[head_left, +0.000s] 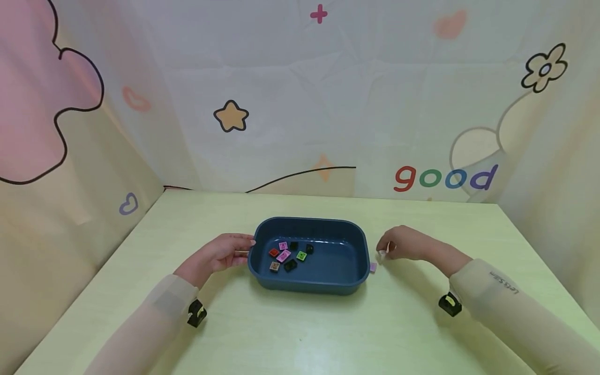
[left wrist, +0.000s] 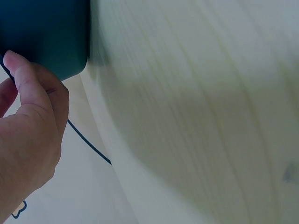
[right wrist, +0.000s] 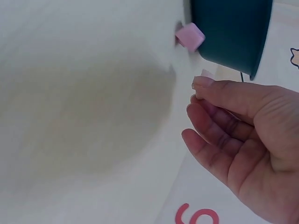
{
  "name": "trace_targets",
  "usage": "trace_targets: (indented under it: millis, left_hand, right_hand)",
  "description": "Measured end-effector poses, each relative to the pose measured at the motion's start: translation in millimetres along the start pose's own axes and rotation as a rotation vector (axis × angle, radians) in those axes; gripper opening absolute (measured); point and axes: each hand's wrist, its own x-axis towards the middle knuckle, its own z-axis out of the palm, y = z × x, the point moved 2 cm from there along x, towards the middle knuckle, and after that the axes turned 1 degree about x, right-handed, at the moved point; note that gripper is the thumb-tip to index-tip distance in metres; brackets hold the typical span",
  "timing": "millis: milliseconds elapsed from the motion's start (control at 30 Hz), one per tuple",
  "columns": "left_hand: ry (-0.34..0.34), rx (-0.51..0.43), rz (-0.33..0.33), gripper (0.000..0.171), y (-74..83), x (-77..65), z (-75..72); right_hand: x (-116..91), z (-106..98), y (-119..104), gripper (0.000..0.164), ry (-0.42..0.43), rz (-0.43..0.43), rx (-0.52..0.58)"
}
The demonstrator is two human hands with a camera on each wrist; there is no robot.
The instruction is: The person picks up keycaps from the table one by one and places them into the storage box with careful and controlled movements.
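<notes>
A dark blue bin (head_left: 309, 286) stands on the table, with several small toy blocks lying in its left half. Among them are a red block (head_left: 274, 252), a green block (head_left: 301, 255), a tan block (head_left: 274, 266) and a pink block (head_left: 283, 255). My left hand (head_left: 228, 251) grips the bin's left rim, also seen with that hand (left wrist: 35, 102) in the left wrist view. Just right of the bin, my right hand (head_left: 404, 243) pinches a small whitish block (right wrist: 198, 86) between thumb and fingers. A loose pink block (right wrist: 190, 37) lies against the bin's right side.
The pale wood-grain table (head_left: 300, 333) runs back to a printed cloth (head_left: 290, 120) that hangs behind and along both sides. A black wrist device (head_left: 450, 304) sits at the right cuff, and another black device (head_left: 197, 313) at the left cuff.
</notes>
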Motion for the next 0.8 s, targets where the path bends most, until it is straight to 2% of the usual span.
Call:
trace_targets:
  millis: [500, 800]
  left_hand:
    - [-0.017, 0.010, 0.011, 0.048, 0.2, 1.3, 0.7]
    - [-0.011, 0.017, 0.013, 0.047, -0.9, 2.8, -2.0]
  right_hand:
    - [-8, -58, -17, 0.020, -0.031, 0.053, 0.017]
    - [-1, -88, -38, 0.022, -0.032, 0.052, -0.013]
